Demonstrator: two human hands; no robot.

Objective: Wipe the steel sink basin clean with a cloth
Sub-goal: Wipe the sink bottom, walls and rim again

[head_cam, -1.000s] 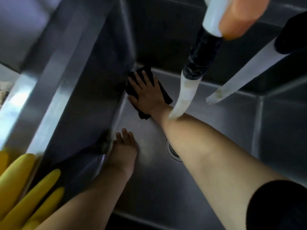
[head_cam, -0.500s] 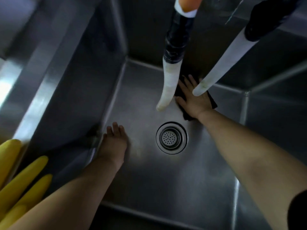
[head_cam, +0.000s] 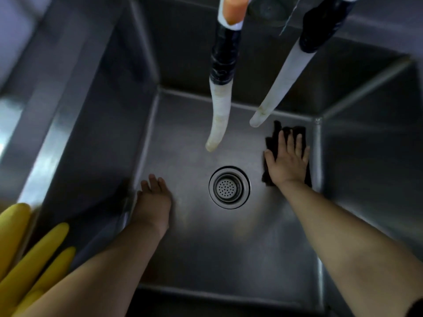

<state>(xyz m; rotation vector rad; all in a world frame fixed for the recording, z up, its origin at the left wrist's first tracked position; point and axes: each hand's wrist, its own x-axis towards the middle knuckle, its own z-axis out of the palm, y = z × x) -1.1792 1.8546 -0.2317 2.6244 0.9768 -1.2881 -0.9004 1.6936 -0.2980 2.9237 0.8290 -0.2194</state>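
Note:
I look straight down into a deep steel sink basin [head_cam: 206, 255] with a round strainer drain [head_cam: 229, 187] in the middle of its floor. A black cloth [head_cam: 272, 143] lies flat on the floor at the far right corner. My right hand [head_cam: 287, 160] presses down on it with straight, spread fingers. My left hand [head_cam: 153, 197] rests flat on the basin floor at the left wall, fingers straight, holding nothing.
Two white hoses hang over the basin: one with a black wrap and orange top [head_cam: 219, 115], another from a black fitting [head_cam: 277, 88]. Yellow rubber gloves [head_cam: 27, 259] lie on the sink's left rim. Steel walls enclose the floor on all sides.
My right hand has slid the cloth along the back of the floor from the far left corner, past the hoses, to the far right corner. My left hand stayed put.

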